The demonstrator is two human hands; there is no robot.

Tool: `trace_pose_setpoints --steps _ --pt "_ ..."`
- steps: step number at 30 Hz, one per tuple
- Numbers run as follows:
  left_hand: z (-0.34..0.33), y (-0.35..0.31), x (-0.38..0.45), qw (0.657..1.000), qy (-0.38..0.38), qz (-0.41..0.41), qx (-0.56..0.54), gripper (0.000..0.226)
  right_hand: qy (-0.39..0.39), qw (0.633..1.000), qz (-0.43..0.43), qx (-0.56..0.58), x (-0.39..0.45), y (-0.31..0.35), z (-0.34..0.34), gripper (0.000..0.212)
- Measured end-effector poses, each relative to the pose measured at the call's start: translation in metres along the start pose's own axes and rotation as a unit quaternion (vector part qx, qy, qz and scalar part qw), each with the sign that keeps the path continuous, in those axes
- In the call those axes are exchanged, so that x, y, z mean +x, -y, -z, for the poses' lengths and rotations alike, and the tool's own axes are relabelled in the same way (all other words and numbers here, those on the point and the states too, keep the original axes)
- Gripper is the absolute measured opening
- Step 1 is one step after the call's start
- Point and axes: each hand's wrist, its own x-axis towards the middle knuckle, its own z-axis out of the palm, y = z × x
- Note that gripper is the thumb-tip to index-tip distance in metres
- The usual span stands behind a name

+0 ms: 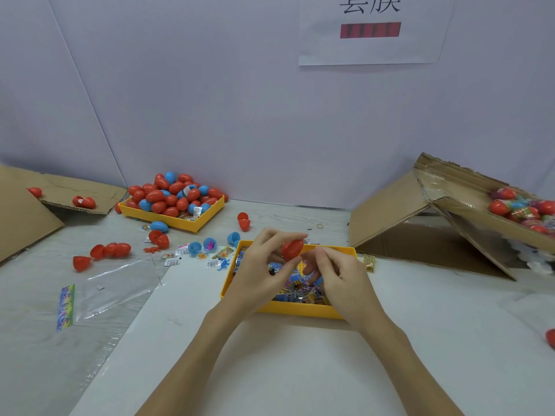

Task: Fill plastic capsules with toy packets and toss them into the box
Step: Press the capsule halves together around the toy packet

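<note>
My left hand (260, 271) grips a red egg-shaped capsule (292, 249) between thumb and fingers, above the near yellow tray (297, 310) of blue toy packets (295, 291). My right hand (341, 276) hovers just right of the capsule with its fingers curled; whether it holds a packet is hidden. The cardboard box (444, 214) at the right lies tilted, with filled capsules (524, 210) inside.
A second yellow tray (180, 225) heaped with red and blue capsules stands at the back left. Loose capsule halves (103, 253), small packets and a clear plastic bag (111, 291) lie on the left of the table. Flattened cardboard (27, 211) sits at far left.
</note>
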Motion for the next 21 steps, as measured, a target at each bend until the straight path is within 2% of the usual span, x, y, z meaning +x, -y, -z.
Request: trace_pose_setpoints --steps 2,5,8,12,15,18,21 --pt "0.0014 0.0008 0.0010 1.000 -0.021 0.015 -0.005 0.046 -0.019 1.000 -0.002 -0.018 0.0014 -0.0027 0.0027 0.026" --pt "0.0024 0.0028 0.0021 0.999 -0.047 0.018 0.008 0.039 -0.026 0.990 0.029 -0.137 0.0017 -0.0074 0.0061 0.019" --pt "0.0030 0.0024 0.0032 0.998 -0.062 0.030 0.003 0.033 0.016 0.975 0.034 -0.218 0.0025 -0.0108 0.0060 0.016" --pt "0.0035 0.0034 0.0042 0.995 -0.083 0.051 0.004 0.021 0.079 0.962 0.008 -0.262 0.0034 -0.0079 0.0028 0.026" --pt "0.0036 0.0013 0.0040 0.995 -0.073 0.060 0.013 0.028 0.100 0.955 -0.006 -0.279 0.0065 -0.0047 0.0023 0.030" --pt "0.0038 -0.0026 0.0035 0.996 -0.063 0.067 0.002 0.043 0.097 0.949 -0.008 -0.299 0.0074 -0.0023 0.0003 0.017" --pt "0.0044 -0.0057 0.0030 0.996 -0.065 0.068 0.006 0.045 0.072 0.950 0.005 -0.302 0.0046 -0.0042 -0.0012 0.015"
